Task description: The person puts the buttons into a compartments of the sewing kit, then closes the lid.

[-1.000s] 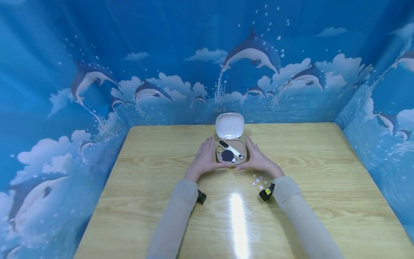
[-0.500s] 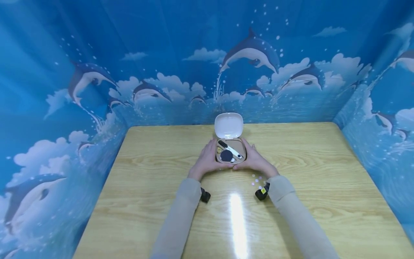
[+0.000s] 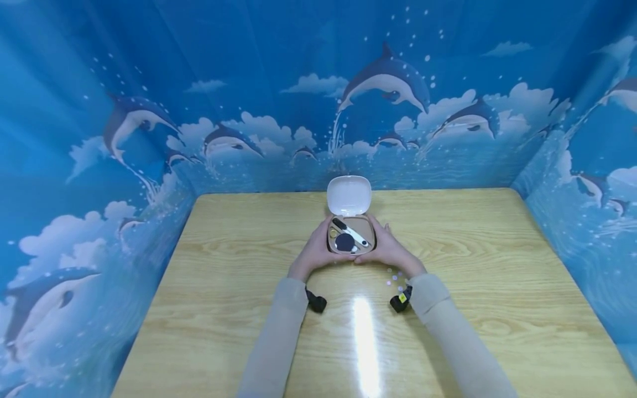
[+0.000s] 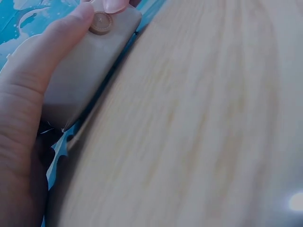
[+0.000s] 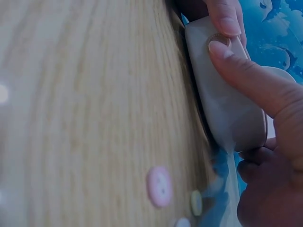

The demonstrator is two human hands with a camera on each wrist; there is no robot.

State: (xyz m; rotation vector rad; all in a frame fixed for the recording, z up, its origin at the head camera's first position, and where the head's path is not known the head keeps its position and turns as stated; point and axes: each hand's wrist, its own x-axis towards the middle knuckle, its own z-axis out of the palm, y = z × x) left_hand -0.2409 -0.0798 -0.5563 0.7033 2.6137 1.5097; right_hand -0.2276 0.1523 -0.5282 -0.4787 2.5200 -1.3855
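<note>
Box (image 5: 225, 101) (lid (image 3: 349, 195) up), shifted nearer, gripped by left hand (image 3: 316, 251), right hand (image 3: 393, 251)

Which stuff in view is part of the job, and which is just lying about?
Likely part of the job:
left hand and right hand, both gripping the case
case, with its open white lid
dark disc and black-and-white tool, inside the case

Likely just lying about:
loose buttons on the table, untouched
</note>
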